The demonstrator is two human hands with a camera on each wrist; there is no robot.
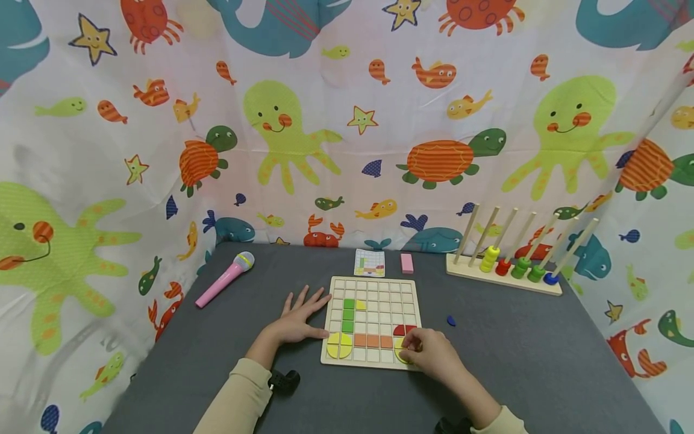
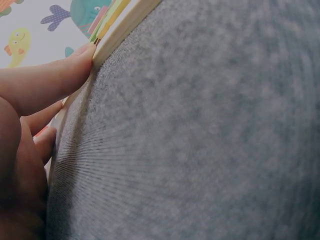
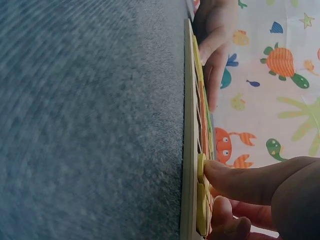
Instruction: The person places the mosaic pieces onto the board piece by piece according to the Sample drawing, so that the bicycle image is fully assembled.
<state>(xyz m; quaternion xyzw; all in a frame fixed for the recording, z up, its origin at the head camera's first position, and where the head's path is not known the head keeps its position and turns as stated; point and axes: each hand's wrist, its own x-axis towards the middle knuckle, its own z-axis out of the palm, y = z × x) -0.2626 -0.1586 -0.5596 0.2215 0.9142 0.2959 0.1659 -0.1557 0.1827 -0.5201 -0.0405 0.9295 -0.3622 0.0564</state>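
Note:
A wooden grid board (image 1: 374, 364) lies on the table, carrying green squares (image 1: 348, 314), a small yellow square (image 1: 360, 305), orange squares (image 1: 373, 341), red curved pieces (image 1: 402, 330) and a yellow circle of quarter pieces (image 1: 339, 345). My left hand (image 1: 295, 319) rests spread at the board's left edge, its thumb touching the rim. At the lower right corner, my right hand (image 1: 434, 355) has thumb and curled fingers at a yellow quarter-circle piece (image 3: 201, 167). In the right wrist view the thumb tip touches this piece, beside another yellow piece (image 3: 201, 210). The curled fingers partly hide that corner.
A pattern card (image 1: 370, 263) and a pink block (image 1: 406, 263) lie behind the board. A blue piece (image 1: 451, 320) is to its right. A peg stand with coloured beads (image 1: 504, 274) stands back right, a pink toy microphone (image 1: 225, 279) back left. A printed curtain (image 1: 347, 181) hangs behind.

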